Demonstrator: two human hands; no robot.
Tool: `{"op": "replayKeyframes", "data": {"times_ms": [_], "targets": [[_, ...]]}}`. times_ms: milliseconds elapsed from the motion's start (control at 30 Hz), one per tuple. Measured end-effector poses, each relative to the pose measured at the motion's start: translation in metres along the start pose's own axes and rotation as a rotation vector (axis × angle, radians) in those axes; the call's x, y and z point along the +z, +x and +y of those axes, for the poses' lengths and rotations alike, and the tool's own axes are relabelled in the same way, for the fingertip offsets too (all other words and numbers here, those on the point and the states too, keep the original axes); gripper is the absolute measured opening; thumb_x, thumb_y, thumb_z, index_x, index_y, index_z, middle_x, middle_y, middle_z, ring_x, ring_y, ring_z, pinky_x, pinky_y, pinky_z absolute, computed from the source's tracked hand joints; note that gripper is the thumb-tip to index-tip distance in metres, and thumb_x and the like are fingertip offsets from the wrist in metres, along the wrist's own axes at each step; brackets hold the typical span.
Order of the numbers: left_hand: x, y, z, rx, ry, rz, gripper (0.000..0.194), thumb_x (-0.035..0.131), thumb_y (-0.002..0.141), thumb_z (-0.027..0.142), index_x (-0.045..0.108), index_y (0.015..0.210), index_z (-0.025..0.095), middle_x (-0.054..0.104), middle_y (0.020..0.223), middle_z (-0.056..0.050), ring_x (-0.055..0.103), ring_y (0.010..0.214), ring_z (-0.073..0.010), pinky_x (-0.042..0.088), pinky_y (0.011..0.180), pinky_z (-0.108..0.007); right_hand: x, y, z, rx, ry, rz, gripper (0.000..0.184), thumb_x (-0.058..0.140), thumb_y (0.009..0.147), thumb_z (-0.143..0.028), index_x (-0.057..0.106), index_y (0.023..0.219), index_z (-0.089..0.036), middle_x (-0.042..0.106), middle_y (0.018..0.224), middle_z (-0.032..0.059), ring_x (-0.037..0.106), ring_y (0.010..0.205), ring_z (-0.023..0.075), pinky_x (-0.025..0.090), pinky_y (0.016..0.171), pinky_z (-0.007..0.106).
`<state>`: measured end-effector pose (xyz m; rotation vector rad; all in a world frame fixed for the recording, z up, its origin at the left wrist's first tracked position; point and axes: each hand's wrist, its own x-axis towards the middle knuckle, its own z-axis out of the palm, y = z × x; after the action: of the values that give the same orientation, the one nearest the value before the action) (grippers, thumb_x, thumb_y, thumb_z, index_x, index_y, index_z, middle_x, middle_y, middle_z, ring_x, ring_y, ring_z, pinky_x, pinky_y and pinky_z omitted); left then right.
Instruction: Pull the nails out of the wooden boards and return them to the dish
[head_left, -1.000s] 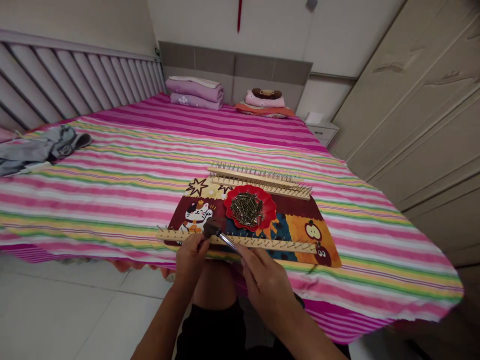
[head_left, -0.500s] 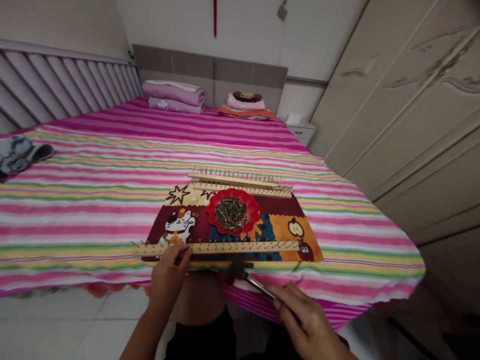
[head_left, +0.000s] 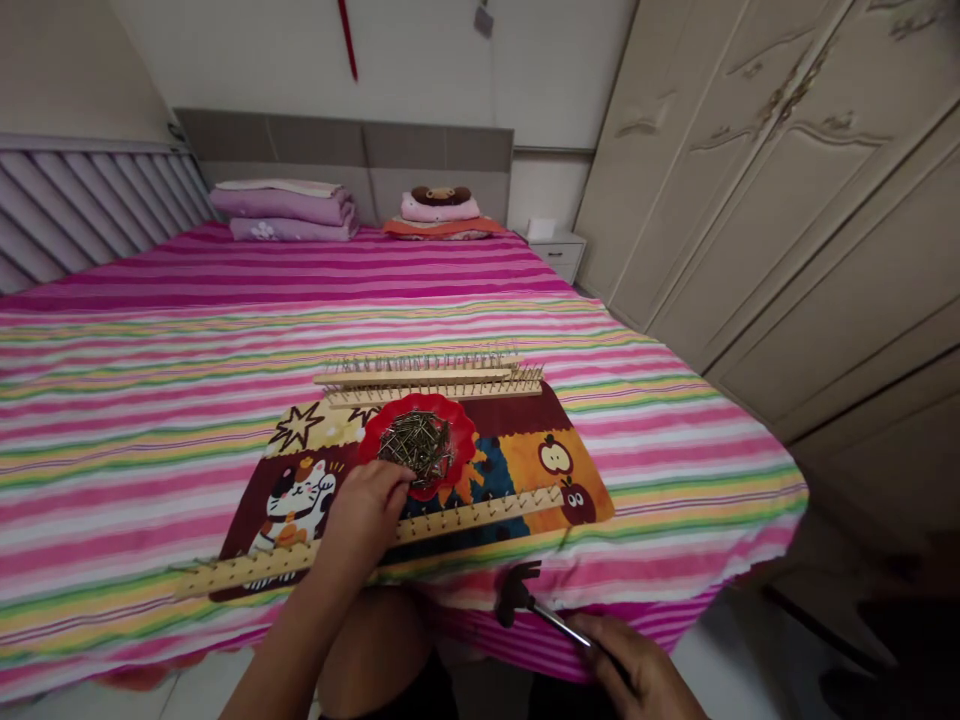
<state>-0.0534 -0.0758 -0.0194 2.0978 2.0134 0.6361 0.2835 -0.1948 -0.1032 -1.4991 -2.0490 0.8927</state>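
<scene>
My right hand [head_left: 637, 662] grips the handle of a claw hammer [head_left: 516, 594], its dark head over the bed's front edge. My left hand [head_left: 367, 508] reaches across the near wooden strip [head_left: 480, 514] to a red scalloped bowl [head_left: 465, 440]. Its fingertips are pinched together at the pile of nails [head_left: 420, 448] in the bowl; whatever they hold is hidden. A row of nails stands up along the near strip, which lies slanted on a patterned mat [head_left: 577, 455]. Part of the strip is covered by my left forearm.
Behind the bowl lie more nail-studded wooden strips [head_left: 420, 378]. Striped covers [head_left: 675, 450] spread over the bed. Folded purple bedding [head_left: 289, 208] and a pink stack [head_left: 439, 208] rest by the headboard [head_left: 300, 140]. A wardrobe [head_left: 750, 200] stands on the right.
My left hand has left the near strip and reached forward to the nails in the bowl. The strip now lies more slanted. The hammer stays in my right hand, and the view has shifted right.
</scene>
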Motion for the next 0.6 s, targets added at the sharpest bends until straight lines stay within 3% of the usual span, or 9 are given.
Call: {"op": "replayKeyframes", "data": {"times_ms": [200,400,600], "targets": [[0.022,0.042,0.015,0.029,0.195,-0.254,0.017,0.059,0.081,0.025,0.065,0.094,0.016,0.061,0.098,-0.005,0.056,0.092,-0.0175,0.048,0.087,-0.039,-0.005,0.002,-0.002,0.0,0.006,-0.034,0.031,0.047,0.089,-0.024,0.067,0.113,-0.024,0.072,0.1,0.0082,0.068,0.091,0.0199,0.055,0.079,0.029],[0.016,0.058,0.001,-0.019,0.301,-0.272,0.02,0.054,0.085,0.027,0.062,0.1,0.015,0.06,0.099,-0.006,0.056,0.094,-0.0168,0.048,0.091,-0.04,-0.008,0.003,-0.001,0.002,0.013,-0.033,0.033,0.048,0.086,-0.02,0.067,0.112,-0.025,0.072,0.1,0.0075,0.068,0.091,0.0198,0.055,0.08,0.028],[0.023,0.068,0.015,0.029,0.304,-0.31,0.026,0.057,0.083,0.027,0.061,0.107,0.018,0.06,0.107,-0.007,0.055,0.099,-0.018,0.048,0.091,-0.04,-0.009,0.005,0.0,-0.032,0.002,-0.023,0.035,0.048,0.084,-0.016,0.067,0.111,-0.025,0.073,0.101,0.0065,0.069,0.091,0.0198,0.056,0.078,0.027]]}}
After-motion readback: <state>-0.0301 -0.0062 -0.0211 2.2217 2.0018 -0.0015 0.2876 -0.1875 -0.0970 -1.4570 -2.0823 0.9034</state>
